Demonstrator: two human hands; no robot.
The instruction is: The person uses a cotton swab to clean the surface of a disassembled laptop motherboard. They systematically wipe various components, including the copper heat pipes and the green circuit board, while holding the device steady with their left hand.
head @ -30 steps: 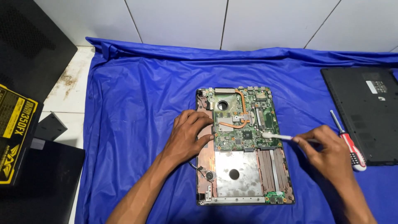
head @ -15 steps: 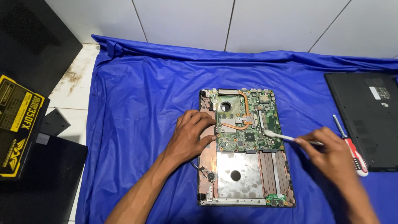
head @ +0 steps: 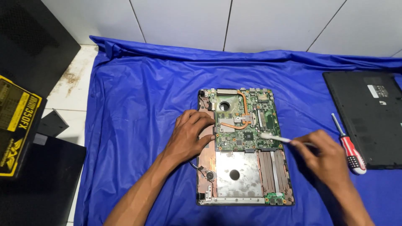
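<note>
Blue cloth [head: 138, 104] covers the surface, white tiled wall behind. On the left lie black panels [head: 37, 184] and a black-and-yellow box [head: 14, 125]. At the right edge is a black laptop cover [head: 368, 117], with a red-handled screwdriver [head: 349, 146] just beside it on the cloth.

Open laptop base [head: 243, 146] lies mid-cloth, its green board [head: 247, 121] in the upper half with a copper heat pipe [head: 243, 111] across it and a grey metal plate [head: 236, 171] below.

Versus the earlier frames: the view has shifted a little, the laptop base has stayed put, the left hand is in the same spot, and the right hand with its brush sits much as before at the board's right side.

Left hand [head: 190, 136] rests flat on the base's left edge, fingers [head: 205, 121] loosely curled, touching the board's left rim and holding nothing.

Right hand [head: 324, 157] is right of the base, fingers pinched shut on a thin white brush [head: 274, 137]. The brush tip touches the board's right part, just right of the black chip [head: 250, 136]. The handle end is hidden in the hand.
</note>
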